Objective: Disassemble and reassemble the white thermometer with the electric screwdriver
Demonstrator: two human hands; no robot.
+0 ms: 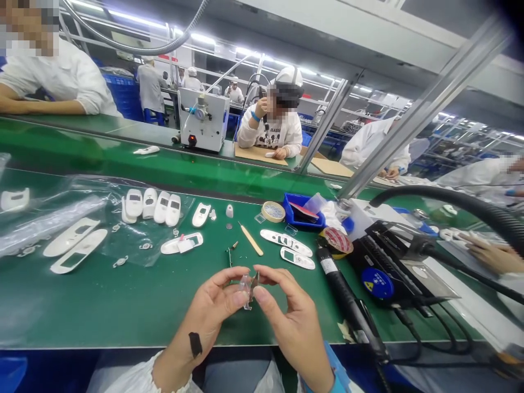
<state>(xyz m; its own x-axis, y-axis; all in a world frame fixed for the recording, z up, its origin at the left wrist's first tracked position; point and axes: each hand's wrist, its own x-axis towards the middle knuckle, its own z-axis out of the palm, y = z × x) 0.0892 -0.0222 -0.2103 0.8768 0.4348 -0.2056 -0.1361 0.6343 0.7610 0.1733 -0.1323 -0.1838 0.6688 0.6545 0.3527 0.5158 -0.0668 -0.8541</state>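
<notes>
Near the front of the green bench, my left hand (223, 300) pinches a small clear plastic piece (244, 285) between thumb and fingers. Facing it, my right hand (286, 303) grips a thin dark flat part (254, 283) by its edges. The two pieces are held close together; whether they touch I cannot tell. Just beyond my fingers lie a small green strip (229, 257) and a wooden-handled pointed tool (251, 238). White plastic housings (286, 243) with rectangular windows rest right of that tool, and another housing (182, 243) lies to its left.
Several white casings (153, 206) stand on clear plastic film at left, with two long shells (79, 248) nearby. A blue bin (303, 213), tape roll (336, 242), black handheld tool (347, 305) and black device (393, 273) occupy the right. Co-workers sit across the bench.
</notes>
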